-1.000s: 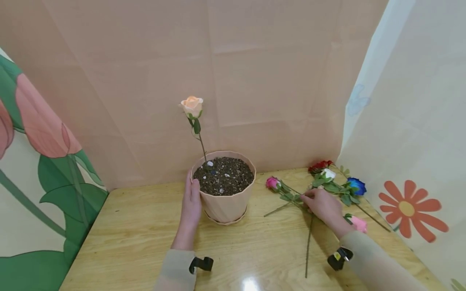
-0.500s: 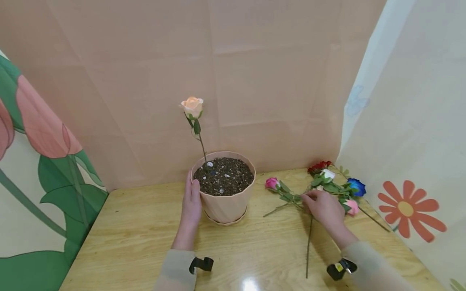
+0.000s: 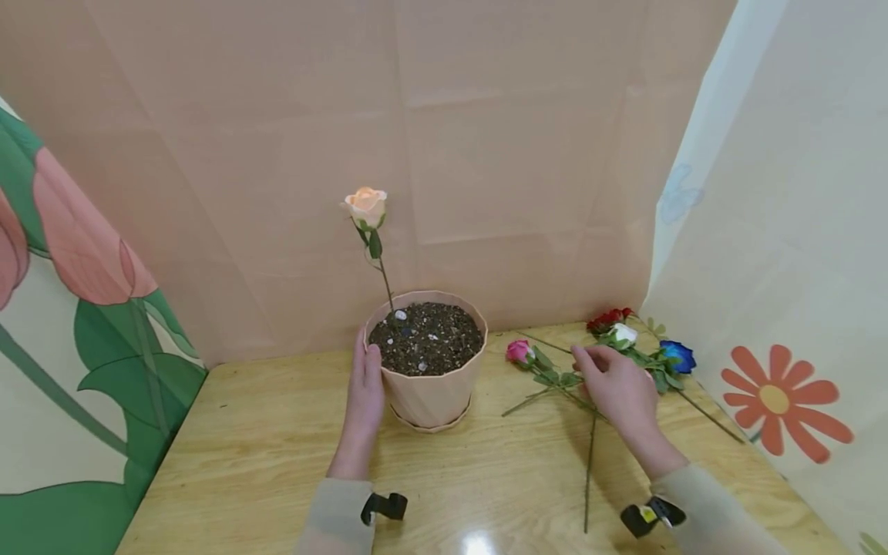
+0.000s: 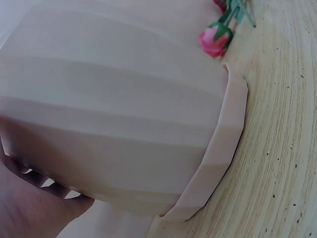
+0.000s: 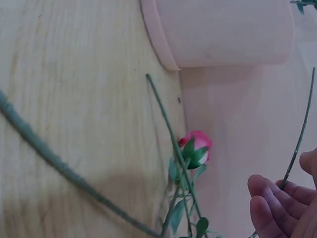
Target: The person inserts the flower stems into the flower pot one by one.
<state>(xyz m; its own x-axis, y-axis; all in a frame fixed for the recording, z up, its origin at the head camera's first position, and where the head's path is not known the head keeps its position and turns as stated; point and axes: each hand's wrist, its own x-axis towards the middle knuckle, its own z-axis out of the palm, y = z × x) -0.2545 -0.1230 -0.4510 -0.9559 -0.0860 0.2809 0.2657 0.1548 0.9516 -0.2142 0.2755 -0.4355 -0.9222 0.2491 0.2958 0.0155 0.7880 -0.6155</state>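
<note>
My left hand (image 3: pixel 364 395) rests against the left side of a pale pink flower pot (image 3: pixel 435 399), fingers extended along its wall. Dark soil (image 3: pixel 444 339) fills the pot, and a peach rose (image 3: pixel 365 206) stands in it at the left, leaning slightly left. To the right, my right hand (image 3: pixel 619 395) holds a rose by its thin green stem (image 5: pixel 302 129), fingers curled about it. That rose's pink head is mostly hidden behind the hand in the head view. Beneath and beside the hand lie a magenta rose (image 3: pixel 519 351) and crossing stems (image 3: pixel 588 478).
Red (image 3: pixel 610 317), white (image 3: pixel 623 333) and blue (image 3: pixel 677 356) roses lie at the table's back right. The wooden table (image 3: pixel 264 462) meets a pink backdrop (image 3: pixel 513 169) behind. Patterned sheets hang at the left and right (image 3: pixel 773 397).
The pink rose head has shifted back and left until my right hand mostly hides it, and its stem tip now shows past the fingers. My left hand and the pot stay put.
</note>
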